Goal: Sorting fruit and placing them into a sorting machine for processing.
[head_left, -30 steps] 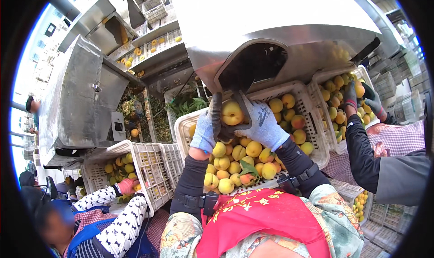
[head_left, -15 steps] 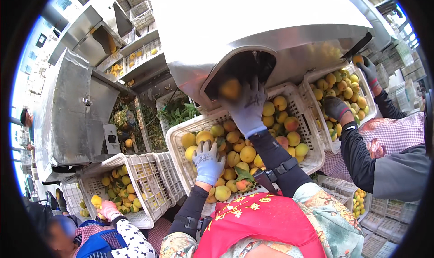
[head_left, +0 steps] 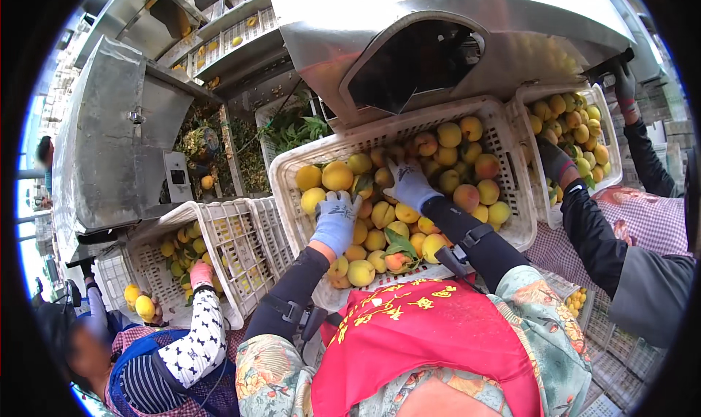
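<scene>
A white plastic crate [head_left: 522, 223] full of yellow peaches [head_left: 383, 214], some blushed red, stands in front of me. My left hand [head_left: 337, 218], in a pale grey-blue glove, lies over peaches at the crate's left side, its fingers apart. My right hand [head_left: 410, 183], gloved alike, reaches among peaches near the middle; its fingers are stretched out, with the tips partly hidden. No peach is lifted in either hand. Beyond the crate is a metal machine [head_left: 544, 59] with a dark opening [head_left: 412, 63]. A leafy peach [head_left: 398, 262] lies near the crate's front edge.
At right, a person's dark-gloved hands work at another crate [head_left: 615, 150] of peaches and the machine. At left, a person holds yellow fruit above a crate [head_left: 237, 260]. A metal housing [head_left: 109, 161] and a crate with green leaves [head_left: 296, 125] stand beyond.
My right hand has come back from the machine's opening, where a peach was beside it, down into the crate. My left hand stays over the peaches. The person at left now shows two fruits in one hand.
</scene>
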